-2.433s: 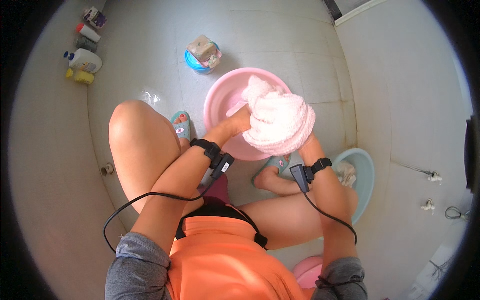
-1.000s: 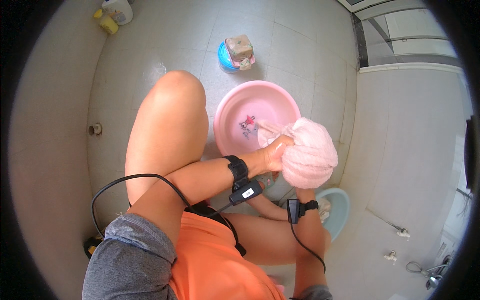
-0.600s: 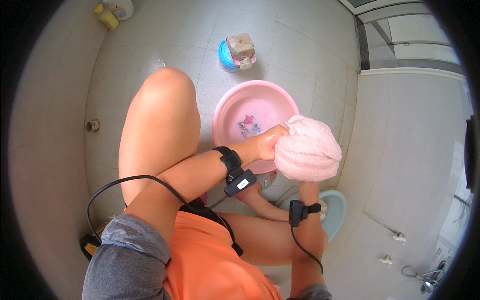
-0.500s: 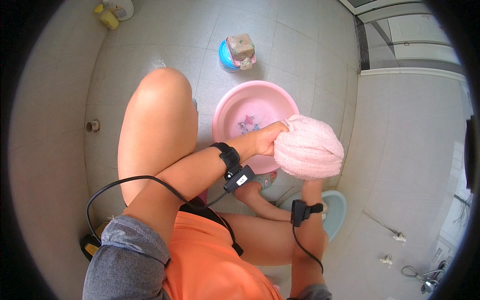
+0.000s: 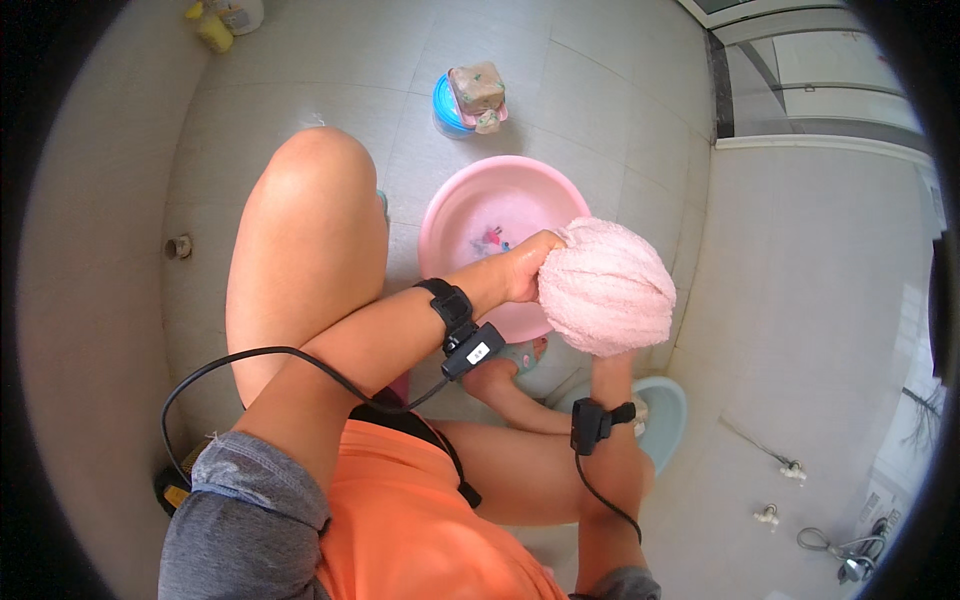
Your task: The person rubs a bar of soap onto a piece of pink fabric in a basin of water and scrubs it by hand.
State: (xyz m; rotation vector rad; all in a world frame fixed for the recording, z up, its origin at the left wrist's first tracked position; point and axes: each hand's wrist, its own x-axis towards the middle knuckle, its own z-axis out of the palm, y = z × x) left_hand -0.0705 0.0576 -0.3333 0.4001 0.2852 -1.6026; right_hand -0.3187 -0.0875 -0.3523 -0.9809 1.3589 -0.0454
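Observation:
A pink, fluffy towel (image 5: 608, 287), bunched into a rounded, folded bundle, is held up over the right rim of the pink basin (image 5: 462, 185). My left hand (image 5: 532, 265) is closed on the bundle's left edge, its knuckles wet-looking. From below, my right forearm (image 5: 610, 380) runs up to the towel, which covers my right hand, so those fingers cannot be seen. Inside the basin a coloured printed pattern (image 5: 490, 240) shows on the bottom, partly behind my left hand.
Beyond the basin stands a blue-lidded tub (image 5: 449, 108) with a wrapped block (image 5: 478, 88) on top. A pale green basin (image 5: 665, 425) is beside my right forearm. Wall taps (image 5: 792, 470) are at the right. Bottles (image 5: 212, 30) stand far left; a cable (image 5: 270, 350) loops over my left arm.
The view has shifted slightly, so most things sit a little farther left. My left hand keeps its hold on the towel, and my right hand remains covered by it.

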